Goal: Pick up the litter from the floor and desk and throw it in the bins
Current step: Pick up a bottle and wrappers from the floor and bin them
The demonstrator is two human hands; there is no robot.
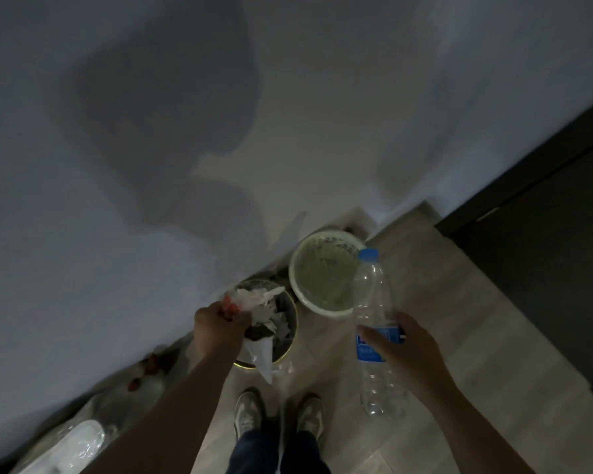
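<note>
Two hands are holding litter: the left hand (216,323) is clutching crumpled wrappers (254,298) over the dark bin (293,325), and the right hand (408,354) is gripping a water bottle (374,292) beside the pale bin (294,280). Releasing squarely above each opening seems best.

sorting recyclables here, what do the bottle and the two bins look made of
Bottle: clear thin plastic, see-through, glossy, with blue cap and label. Pale bin: probably matte plastic, smooth thick light rim. Dark bin: possibly metal or plastic; thin shiny yellowish rim edge, but dim blurred view leaves it open.
</note>
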